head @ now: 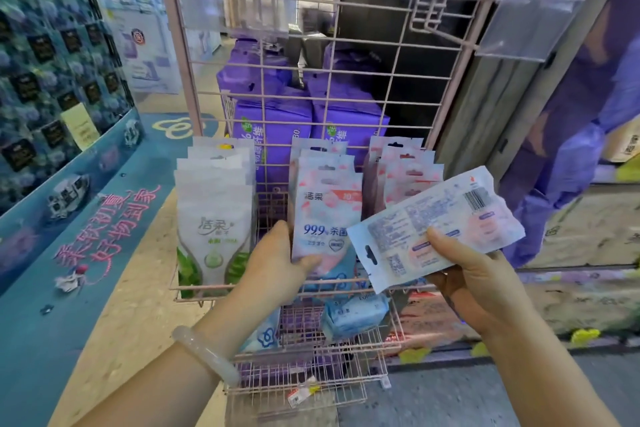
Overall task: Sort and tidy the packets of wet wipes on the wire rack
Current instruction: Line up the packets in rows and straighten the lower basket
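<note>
A pink wire rack (pixel 349 87) holds three rows of wet wipe packets in its basket. White and green packets (pixel 214 219) fill the left row. My left hand (pixel 277 264) grips the front pink and blue packet (pixel 325 215) of the middle row, thumb on its lower face. More pink packets (pixel 405 167) stand in the right row. My right hand (pixel 464 271) holds a loose packet (pixel 440 222) in front of the right row, tilted, back side with barcode toward me.
Large purple packs (pixel 273 125) are stacked behind the grid. A lower wire shelf (pixel 311 381) holds blue packs (pixel 356 314). An empty hook with a clear tag holder (pixel 530 21) juts out at upper right. A blue display stand (pixel 52 80) is at the left.
</note>
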A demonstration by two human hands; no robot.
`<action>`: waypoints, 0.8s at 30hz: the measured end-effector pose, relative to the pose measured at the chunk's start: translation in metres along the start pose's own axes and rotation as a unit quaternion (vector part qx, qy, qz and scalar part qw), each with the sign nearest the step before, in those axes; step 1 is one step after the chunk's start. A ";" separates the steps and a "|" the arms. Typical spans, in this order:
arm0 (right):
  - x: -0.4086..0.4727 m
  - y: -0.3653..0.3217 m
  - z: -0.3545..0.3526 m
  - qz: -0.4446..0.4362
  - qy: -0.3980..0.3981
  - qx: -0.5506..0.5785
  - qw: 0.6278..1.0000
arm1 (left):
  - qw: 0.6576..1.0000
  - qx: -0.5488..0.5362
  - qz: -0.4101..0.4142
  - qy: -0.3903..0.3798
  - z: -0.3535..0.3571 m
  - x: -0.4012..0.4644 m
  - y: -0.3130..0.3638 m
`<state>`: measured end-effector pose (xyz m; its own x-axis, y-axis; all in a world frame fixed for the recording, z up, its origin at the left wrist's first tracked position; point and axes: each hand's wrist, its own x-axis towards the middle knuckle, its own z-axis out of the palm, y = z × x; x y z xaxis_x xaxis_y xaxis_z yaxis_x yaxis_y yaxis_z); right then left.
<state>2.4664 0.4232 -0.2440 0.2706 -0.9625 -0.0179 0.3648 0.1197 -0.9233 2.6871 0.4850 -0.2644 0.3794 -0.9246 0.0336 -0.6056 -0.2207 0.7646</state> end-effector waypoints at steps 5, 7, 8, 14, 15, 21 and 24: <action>0.003 -0.010 0.004 -0.032 -0.007 -0.023 0.999 | 0.997 -0.070 -0.017 -0.022 -0.002 0.004 -0.005; 0.003 -0.013 0.004 -0.043 -0.002 -0.033 0.999 | 0.994 -0.102 0.001 -0.028 -0.003 0.004 -0.008; 0.002 -0.014 0.004 -0.051 0.000 -0.035 0.998 | 0.992 -0.119 0.016 -0.025 -0.004 0.003 -0.010; 0.001 -0.035 -0.011 -0.122 0.041 0.002 0.992 | 0.955 -0.272 0.112 0.041 -0.007 -0.001 0.008; 0.001 -0.039 -0.016 -0.132 0.054 0.005 0.990 | 0.952 -0.277 0.129 0.024 -0.005 0.000 0.017; -0.009 -0.057 -0.050 -0.169 0.136 0.017 0.976 | 0.977 -0.160 0.136 -0.040 0.050 0.008 0.065; -0.012 -0.057 -0.065 -0.169 0.156 0.017 0.973 | 0.994 0.007 0.103 -0.042 0.077 0.013 0.066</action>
<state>2.3846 0.4123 -0.2161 -0.1511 -0.9749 0.1637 0.4173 -0.2130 -0.8835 2.5980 0.4346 -0.2630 0.1875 -0.9731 0.1341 -0.6742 -0.0282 0.7380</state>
